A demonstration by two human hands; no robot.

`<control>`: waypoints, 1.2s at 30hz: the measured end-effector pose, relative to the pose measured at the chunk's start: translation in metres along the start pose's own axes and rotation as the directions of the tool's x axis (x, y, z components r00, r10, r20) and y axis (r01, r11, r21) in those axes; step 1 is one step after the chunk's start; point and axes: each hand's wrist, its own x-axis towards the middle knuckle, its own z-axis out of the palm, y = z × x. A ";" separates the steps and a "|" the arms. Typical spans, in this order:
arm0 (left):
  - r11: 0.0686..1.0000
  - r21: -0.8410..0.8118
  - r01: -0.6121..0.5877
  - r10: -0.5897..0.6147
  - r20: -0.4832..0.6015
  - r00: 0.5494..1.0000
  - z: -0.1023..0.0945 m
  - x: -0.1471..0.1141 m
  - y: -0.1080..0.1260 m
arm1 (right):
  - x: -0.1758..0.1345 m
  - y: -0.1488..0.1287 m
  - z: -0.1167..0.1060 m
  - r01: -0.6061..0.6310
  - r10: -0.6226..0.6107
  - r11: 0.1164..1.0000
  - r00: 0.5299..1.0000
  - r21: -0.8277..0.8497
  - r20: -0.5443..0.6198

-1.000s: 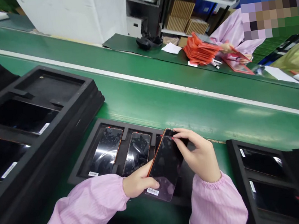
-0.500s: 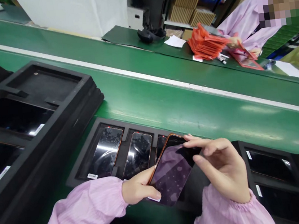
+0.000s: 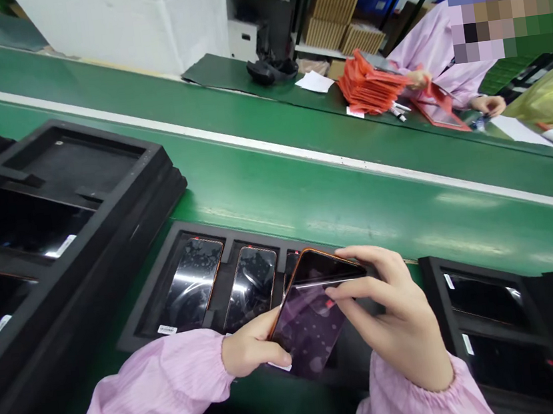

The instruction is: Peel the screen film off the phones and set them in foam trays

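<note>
My left hand (image 3: 254, 351) holds a smartphone (image 3: 327, 266) with an orange edge, tilted above the foam tray, thumb over a small white label at its lower end. A clear protective film (image 3: 304, 331) with bubble-like blotches lies over the lower screen; its upper edge sits below the phone's dark top. My right hand (image 3: 401, 316) pinches the film between thumb and finger, near a small red tab (image 3: 329, 304). Another right finger touches the phone's top edge. Behind, a black foam tray (image 3: 169, 254) holds phones (image 3: 197, 274) in slots, one partly hidden by the held phone.
At the left rises a stack of black foam trays (image 3: 151, 172) with phones inside. Another tray (image 3: 433, 295) with phones lies at the right. Across the green bench (image 3: 254, 189), a co-worker's hands (image 3: 488, 104) are near a pile of orange-red pouches (image 3: 367, 85).
My right thumb and finger have moved down and left over the screen, drawing the film's upper edge lower. More dark screen shows at the phone's top. The view has shifted slightly.
</note>
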 end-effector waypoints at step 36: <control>0.985 -0.157 0.067 -0.101 -0.217 0.971 -0.009 0.001 -0.008 | 0.009 -0.013 0.037 -0.530 0.501 -0.005 0.733 0.848 0.461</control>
